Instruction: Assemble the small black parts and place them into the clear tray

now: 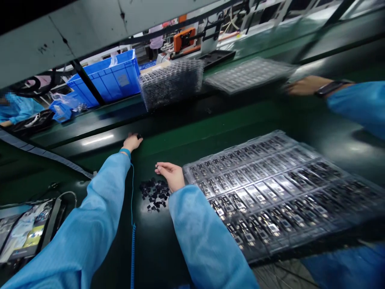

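My left hand (132, 142) reaches out over the far side of the green work surface, its fingers curled. Something small and dark shows at those fingertips, but its kind is unclear. My right hand (172, 175) is closed in a pinch just above a heap of small black square pieces (155, 194). Whatever lies between its fingertips is too small to make out. Right beside that hand is a clear plastic tray (248, 182) with rows of small electronic parts in its pockets. A blue wrist strap (125, 151) with a coiled cord circles my left wrist.
Another person's hand (303, 86) reaches in from the right, blurred. Beyond the dark belt stand a blue bin (110, 78), stacked clear trays (173, 84) and another clear tray (249, 74). A metal beam (84, 36) crosses overhead. The coiled cord (132, 253) hangs between my arms.
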### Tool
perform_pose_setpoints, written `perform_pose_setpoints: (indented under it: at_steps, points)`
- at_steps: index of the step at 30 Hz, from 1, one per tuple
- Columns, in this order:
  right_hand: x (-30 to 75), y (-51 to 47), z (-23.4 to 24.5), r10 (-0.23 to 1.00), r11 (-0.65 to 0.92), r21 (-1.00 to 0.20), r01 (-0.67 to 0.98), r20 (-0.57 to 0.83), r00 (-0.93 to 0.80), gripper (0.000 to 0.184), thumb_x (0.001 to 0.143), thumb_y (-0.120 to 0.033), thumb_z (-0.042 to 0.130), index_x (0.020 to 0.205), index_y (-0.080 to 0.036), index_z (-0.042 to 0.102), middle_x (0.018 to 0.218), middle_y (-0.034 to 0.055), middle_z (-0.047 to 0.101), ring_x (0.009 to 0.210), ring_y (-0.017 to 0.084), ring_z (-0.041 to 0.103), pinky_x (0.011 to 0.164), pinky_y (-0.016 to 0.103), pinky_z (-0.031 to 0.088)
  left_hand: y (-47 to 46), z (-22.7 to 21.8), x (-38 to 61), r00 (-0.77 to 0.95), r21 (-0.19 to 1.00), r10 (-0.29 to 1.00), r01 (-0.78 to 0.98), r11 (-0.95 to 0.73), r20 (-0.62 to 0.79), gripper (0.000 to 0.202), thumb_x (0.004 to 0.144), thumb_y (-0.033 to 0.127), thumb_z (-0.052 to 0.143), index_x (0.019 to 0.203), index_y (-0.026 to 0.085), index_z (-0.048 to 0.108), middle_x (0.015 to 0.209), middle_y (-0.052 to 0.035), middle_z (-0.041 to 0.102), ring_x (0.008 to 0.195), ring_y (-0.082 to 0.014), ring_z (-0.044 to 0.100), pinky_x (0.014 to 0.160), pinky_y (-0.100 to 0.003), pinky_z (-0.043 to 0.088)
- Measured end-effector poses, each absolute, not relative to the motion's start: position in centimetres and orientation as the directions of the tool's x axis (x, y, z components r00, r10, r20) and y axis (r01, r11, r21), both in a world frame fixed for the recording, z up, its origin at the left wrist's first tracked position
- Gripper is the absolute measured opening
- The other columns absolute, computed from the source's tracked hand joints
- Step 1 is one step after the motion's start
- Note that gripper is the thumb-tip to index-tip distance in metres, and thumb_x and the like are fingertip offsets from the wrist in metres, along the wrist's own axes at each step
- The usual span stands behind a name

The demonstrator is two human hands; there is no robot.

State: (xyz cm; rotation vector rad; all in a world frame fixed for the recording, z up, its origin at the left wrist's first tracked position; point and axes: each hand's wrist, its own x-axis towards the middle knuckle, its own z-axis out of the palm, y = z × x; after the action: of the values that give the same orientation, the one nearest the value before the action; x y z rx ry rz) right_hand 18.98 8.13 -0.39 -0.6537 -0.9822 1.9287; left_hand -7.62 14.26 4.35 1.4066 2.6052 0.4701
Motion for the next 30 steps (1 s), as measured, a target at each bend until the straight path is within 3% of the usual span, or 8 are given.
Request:
perform_pose_setpoints:
  at_steps: [4, 8, 11, 15, 18, 21, 25, 30]
  points:
    - [19.0, 8.1, -0.3, 0.86, -0.327, -0.827, -0.456, -0.06, -0.507, 0.031, 0.065, -0.04, 0.086, 0.086, -0.018, 0.078, 0.085, 0.007, 0.076, 0.071, 0.019, 0.072, 0.071, 0.032, 0.059, 14.1, 4.3, -8.2, -0.566, 0.421, 0.823, 0.759, 0.496, 0.052, 0.028, 0.078, 0.026, 0.072, 0.101, 0.014, 0.064, 0.118, -0.0197, 0.064, 0.116, -0.0338, 0.061, 0.099, -0.04, 0.045]
    - [18.9, 8.2, -0.4, 0.86, -0.32, -0.827, -0.463, -0.05, -0.507, 0.033, 0.065, -0.04, 0.086, 0.09, -0.019, 0.078, 0.085, 0.0067, 0.076, 0.07, 0.018, 0.072, 0.07, 0.032, 0.059, 13.5, 4.5, -8.2, -0.569, 0.567, 0.819, 0.699, 0.437, 0.07, 0.03, 0.072, 0.018, 0.074, 0.098, 0.015, 0.06, 0.098, -0.0131, 0.069, 0.099, -0.029, 0.067, 0.09, -0.04, 0.05]
    - [18.9, 8.2, -0.4, 0.86, -0.317, -0.827, -0.464, -0.045, -0.508, 0.034, 0.065, -0.04, 0.086, 0.089, -0.018, 0.078, 0.084, 0.0072, 0.076, 0.071, 0.019, 0.072, 0.07, 0.033, 0.06, 12.7, 5.4, -7.4, -0.574, 0.703, 0.815, 0.61, 0.365, 0.074, 0.028, 0.076, 0.021, 0.07, 0.1, 0.015, 0.056, 0.087, -0.0087, 0.068, 0.081, -0.0213, 0.069, 0.078, -0.036, 0.054]
    - [19.0, 8.2, -0.3, 0.863, -0.313, -0.832, -0.459, -0.047, -0.503, 0.033, 0.065, -0.042, 0.085, 0.085, -0.017, 0.078, 0.081, 0.0073, 0.076, 0.071, 0.02, 0.073, 0.07, 0.034, 0.06, 9.8, 8.4, -5.2, -0.552, 0.847, 0.827, 0.484, 0.22, 0.101, 0.029, 0.081, 0.031, 0.067, 0.102, 0.015, 0.055, 0.088, -0.0063, 0.066, 0.076, -0.0136, 0.067, 0.074, -0.029, 0.056]
    - [19.0, 8.2, -0.2, 0.867, -0.312, -0.827, -0.467, -0.047, -0.496, 0.029, 0.066, -0.04, 0.086, 0.084, -0.018, 0.079, 0.082, 0.0071, 0.076, 0.07, 0.019, 0.072, 0.07, 0.032, 0.06, 5.9, 10.6, -2.8, -0.466, 0.986, 0.882, 0.167, 0.005, 0.074, 0.031, 0.075, 0.034, 0.074, 0.096, 0.017, 0.061, 0.084, -0.0025, 0.064, 0.072, -0.0104, 0.064, 0.066, -0.023, 0.053]
    - [19.0, 8.1, -0.2, 0.875, -0.314, -0.819, -0.481, -0.054, -0.481, 0.03, 0.066, -0.038, 0.086, 0.086, -0.018, 0.078, 0.086, 0.0075, 0.077, 0.07, 0.019, 0.072, 0.07, 0.032, 0.061, 2.3, 10.9, 0.3, -0.363, 0.999, 0.931, -0.014, 0.031, -0.034, 0.032, 0.07, 0.03, 0.081, 0.095, 0.017, 0.066, 0.077, -0.001, 0.064, 0.065, -0.0094, 0.061, 0.058, -0.021, 0.049]
    - [19.0, 7.8, -0.1, 0.885, -0.315, -0.806, -0.501, -0.059, -0.462, 0.038, 0.063, -0.036, 0.088, 0.095, -0.019, 0.076, 0.087, 0.0066, 0.077, 0.072, 0.02, 0.074, 0.071, 0.034, 0.062, 0.2, 8.8, 3.7, -0.393, 0.993, 0.916, 0.048, 0.104, -0.077, 0.033, 0.066, 0.031, 0.084, 0.091, 0.015, 0.069, 0.075, -0.0026, 0.068, 0.063, -0.0118, 0.062, 0.059, -0.025, 0.051]
    - [18.9, 7.4, 0.0, 0.894, -0.294, -0.826, -0.481, -0.059, -0.444, 0.038, 0.064, -0.036, 0.088, 0.095, -0.019, 0.074, 0.083, 0.004, 0.076, 0.073, 0.019, 0.074, 0.073, 0.033, 0.061, 0.1, 6.6, 5.3, -0.433, 0.906, 0.897, 0.409, 0.111, 0.085, 0.027, 0.076, 0.035, 0.076, 0.094, 0.015, 0.071, 0.081, -0.004, 0.071, 0.069, -0.014, 0.065, 0.066, -0.026, 0.053]
